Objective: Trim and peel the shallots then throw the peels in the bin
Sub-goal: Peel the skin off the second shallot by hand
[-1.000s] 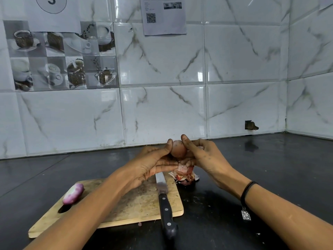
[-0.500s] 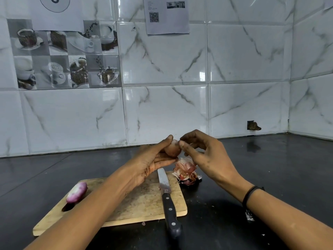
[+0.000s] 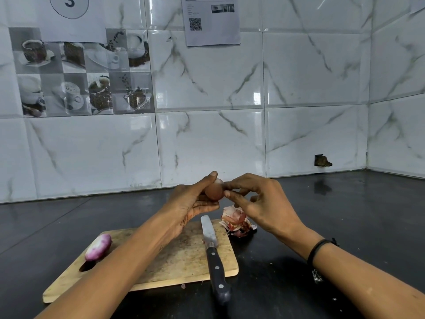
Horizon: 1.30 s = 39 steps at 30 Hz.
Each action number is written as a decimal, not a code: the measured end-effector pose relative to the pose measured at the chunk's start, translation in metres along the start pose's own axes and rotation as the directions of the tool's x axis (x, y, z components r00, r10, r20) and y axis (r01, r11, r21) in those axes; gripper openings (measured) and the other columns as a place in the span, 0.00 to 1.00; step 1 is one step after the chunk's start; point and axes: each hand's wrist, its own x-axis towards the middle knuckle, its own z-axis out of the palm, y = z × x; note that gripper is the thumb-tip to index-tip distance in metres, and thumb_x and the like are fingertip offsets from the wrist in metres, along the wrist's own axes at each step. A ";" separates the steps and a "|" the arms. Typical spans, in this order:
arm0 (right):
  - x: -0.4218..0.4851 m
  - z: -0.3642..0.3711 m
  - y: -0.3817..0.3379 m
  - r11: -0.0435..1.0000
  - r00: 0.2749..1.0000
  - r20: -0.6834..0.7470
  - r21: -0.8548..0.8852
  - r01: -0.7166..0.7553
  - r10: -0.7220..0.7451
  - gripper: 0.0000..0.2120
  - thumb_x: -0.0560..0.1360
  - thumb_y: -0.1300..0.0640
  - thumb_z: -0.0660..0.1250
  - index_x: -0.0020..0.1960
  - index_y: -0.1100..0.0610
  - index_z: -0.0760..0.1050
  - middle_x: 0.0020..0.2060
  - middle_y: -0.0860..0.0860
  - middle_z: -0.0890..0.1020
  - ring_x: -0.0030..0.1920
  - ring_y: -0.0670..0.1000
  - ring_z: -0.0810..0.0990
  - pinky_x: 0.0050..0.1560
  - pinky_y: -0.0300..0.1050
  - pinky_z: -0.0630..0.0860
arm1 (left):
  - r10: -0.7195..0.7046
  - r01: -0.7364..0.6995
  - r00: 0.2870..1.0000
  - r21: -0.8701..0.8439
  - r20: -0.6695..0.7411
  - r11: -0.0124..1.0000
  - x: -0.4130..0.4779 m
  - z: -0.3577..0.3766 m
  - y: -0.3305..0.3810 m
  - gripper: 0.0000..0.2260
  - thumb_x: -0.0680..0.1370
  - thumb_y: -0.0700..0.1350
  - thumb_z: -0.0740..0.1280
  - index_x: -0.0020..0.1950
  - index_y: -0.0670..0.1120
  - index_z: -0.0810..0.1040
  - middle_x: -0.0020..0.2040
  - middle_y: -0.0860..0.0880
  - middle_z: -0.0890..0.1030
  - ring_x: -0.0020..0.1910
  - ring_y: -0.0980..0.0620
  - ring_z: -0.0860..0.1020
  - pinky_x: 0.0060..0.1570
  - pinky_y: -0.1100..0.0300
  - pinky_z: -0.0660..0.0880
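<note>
I see the left hand curled round the shallot, thumb over the top, fingers underneath. The right hand pinches its right side with thumb and forefinger (other fingers loose). The peels lie just below the right hand. The knife rests on the cutting board below the left.

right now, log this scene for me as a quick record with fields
left hand: grips brown-skinned shallot, held up off the cutting board
right hand: fingertips pinch the brown-skinned shallot's right side
peeled shallot: lies at the board's left end
knife: blade on the board, handle overhanging its near edge
peels: piled on the counter by the board's far right corner
</note>
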 end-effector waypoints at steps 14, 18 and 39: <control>0.000 0.001 0.001 0.982 0.990 -0.004 -0.130 0.139 -0.141 0.09 0.74 0.53 0.77 0.54 0.51 0.86 0.47 0.43 0.86 0.42 0.42 0.83 0.41 0.27 0.72 | 0.118 -0.099 0.990 0.215 -0.079 0.972 0.002 0.001 -0.001 0.24 0.68 0.59 0.78 0.48 0.38 0.86 0.41 0.41 0.87 0.38 0.47 0.85 0.48 0.52 0.84; 0.000 0.001 0.000 0.981 0.990 0.015 -0.131 0.142 -0.141 0.08 0.75 0.54 0.76 0.53 0.51 0.86 0.47 0.42 0.86 0.42 0.42 0.83 0.41 0.27 0.72 | 0.131 -0.105 0.986 0.223 -0.104 0.969 0.002 0.002 -0.002 0.24 0.67 0.59 0.79 0.45 0.37 0.85 0.40 0.40 0.86 0.35 0.48 0.85 0.45 0.52 0.84; 0.001 0.001 -0.002 0.984 0.992 0.064 -0.132 0.119 -0.111 0.06 0.75 0.55 0.75 0.52 0.51 0.85 0.45 0.42 0.85 0.47 0.42 0.81 0.44 0.25 0.71 | 0.101 -0.087 0.994 0.241 -0.049 0.967 -0.001 0.001 -0.002 0.17 0.70 0.58 0.77 0.44 0.44 0.88 0.41 0.42 0.87 0.37 0.49 0.85 0.42 0.56 0.83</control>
